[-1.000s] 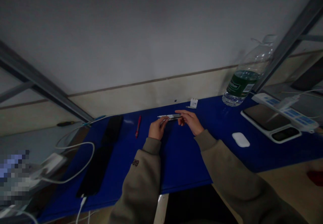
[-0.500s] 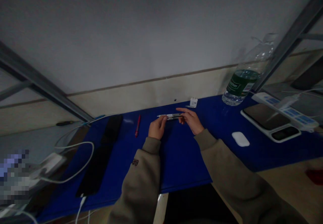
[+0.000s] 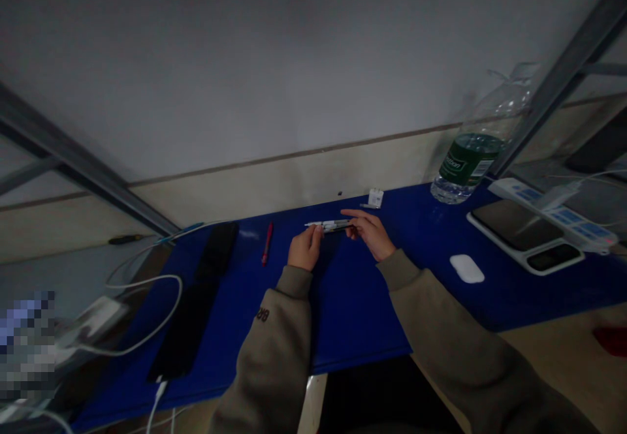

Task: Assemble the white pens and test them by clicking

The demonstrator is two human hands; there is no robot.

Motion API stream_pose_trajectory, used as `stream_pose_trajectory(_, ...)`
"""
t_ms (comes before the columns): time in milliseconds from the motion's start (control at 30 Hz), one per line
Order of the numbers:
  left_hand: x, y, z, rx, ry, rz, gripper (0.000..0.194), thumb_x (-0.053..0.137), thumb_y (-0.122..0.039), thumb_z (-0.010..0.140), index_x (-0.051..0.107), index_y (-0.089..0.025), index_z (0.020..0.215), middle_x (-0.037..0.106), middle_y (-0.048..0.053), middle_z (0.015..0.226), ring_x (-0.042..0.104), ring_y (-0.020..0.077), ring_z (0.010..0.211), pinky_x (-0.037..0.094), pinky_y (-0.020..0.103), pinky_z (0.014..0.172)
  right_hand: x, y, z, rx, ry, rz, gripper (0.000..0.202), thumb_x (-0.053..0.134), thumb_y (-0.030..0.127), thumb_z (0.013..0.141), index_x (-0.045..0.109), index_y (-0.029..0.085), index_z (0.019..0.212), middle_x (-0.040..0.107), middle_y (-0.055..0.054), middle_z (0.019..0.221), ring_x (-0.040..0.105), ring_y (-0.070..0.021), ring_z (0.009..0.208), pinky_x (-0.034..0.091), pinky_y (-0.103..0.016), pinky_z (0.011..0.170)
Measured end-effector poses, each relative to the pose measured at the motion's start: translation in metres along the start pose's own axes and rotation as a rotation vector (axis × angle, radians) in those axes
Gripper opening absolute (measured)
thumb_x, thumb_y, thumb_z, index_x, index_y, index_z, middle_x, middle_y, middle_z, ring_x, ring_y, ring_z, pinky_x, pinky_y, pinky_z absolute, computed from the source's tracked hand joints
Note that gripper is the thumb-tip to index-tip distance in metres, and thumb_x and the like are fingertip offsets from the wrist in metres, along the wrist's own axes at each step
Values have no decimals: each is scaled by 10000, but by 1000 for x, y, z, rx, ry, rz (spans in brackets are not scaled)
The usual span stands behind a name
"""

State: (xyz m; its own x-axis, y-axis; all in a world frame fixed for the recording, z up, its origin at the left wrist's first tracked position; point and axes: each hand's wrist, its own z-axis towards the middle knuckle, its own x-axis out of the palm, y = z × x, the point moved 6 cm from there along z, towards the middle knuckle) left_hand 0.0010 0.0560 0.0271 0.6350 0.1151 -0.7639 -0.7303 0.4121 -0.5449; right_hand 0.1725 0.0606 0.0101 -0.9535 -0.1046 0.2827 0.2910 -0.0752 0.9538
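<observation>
Between my two hands, low over the table, are slim pens [image 3: 335,224], at least one white and one darker, lying side by side and roughly level. My left hand [image 3: 305,247] pinches their left part between thumb and fingers, with a thin tip sticking out to the left. At the right end my right hand [image 3: 368,232] grips them with thumb and bent fingers, its index finger stretched out above the pens. The fingers hide part of both ends. To the left of my left hand a red pen [image 3: 267,243] rests on the blue table [image 3: 357,316].
A white charger plug [image 3: 375,198] stands at the back edge. On the right are a large water bottle [image 3: 470,166], a white case [image 3: 467,269], a digital scale [image 3: 519,228] and a power strip [image 3: 582,222]. Dark phones [image 3: 186,329] and cables [image 3: 181,297] occupy the left.
Both hands keep their places almost unchanged. The pens shift only slightly between the fingers, and the darker one shows a little more apart from the white one.
</observation>
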Motion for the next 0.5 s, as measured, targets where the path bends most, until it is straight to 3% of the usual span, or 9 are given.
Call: stream_pose_trajectory(500,4,5,2,11,24,44,431,325,-450,923,614,-170,769,544,5,581,480,113,524,297,217,511,-3,-6,2,-38,37,-86,344,447,260,773,685,120,977,620,-43,659,496,-112,554,356,-255,529)
